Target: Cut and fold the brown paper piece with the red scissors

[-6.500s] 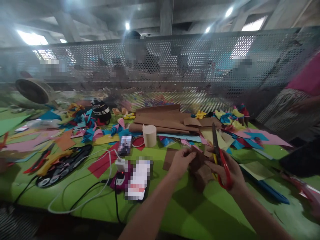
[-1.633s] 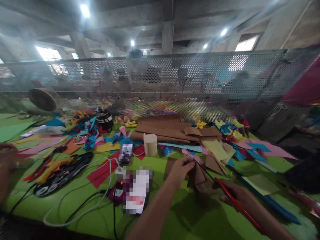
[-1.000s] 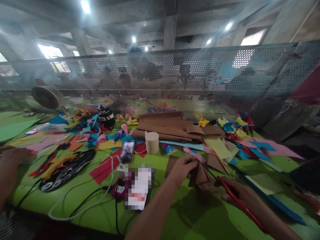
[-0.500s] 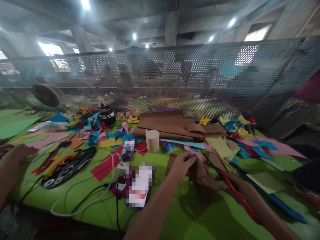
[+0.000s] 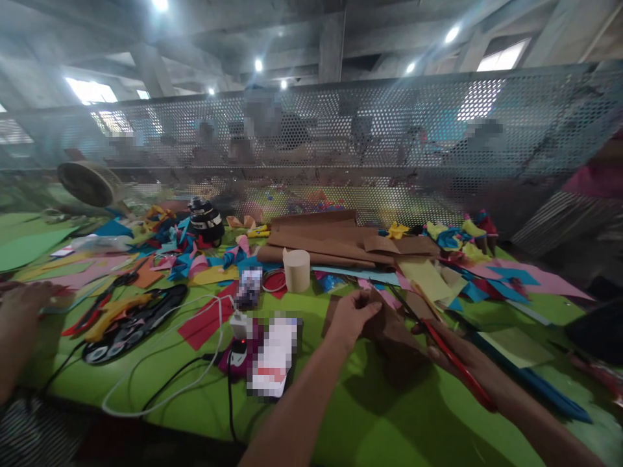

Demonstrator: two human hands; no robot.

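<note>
Your left hand [image 5: 351, 318] is resting on the folded paper [image 5: 392, 331], left of the scissors [image 5: 438, 344] lying in your right hand [image 5: 455, 353]; the paper roll [image 5: 296, 270] is standing behind, the phone [image 5: 273, 353] lying left.

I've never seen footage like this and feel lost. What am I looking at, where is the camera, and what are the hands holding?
No machine here: a person wears a camera on the head, looking down at their own bare hands over a green table. The left hand pinches a folded brown paper piece. The right hand holds red-handled scissors at the paper's edge. Around lie coloured paper scraps, brown sheets, a cardboard roll and cables. Another person's hand rests at far left.
</note>
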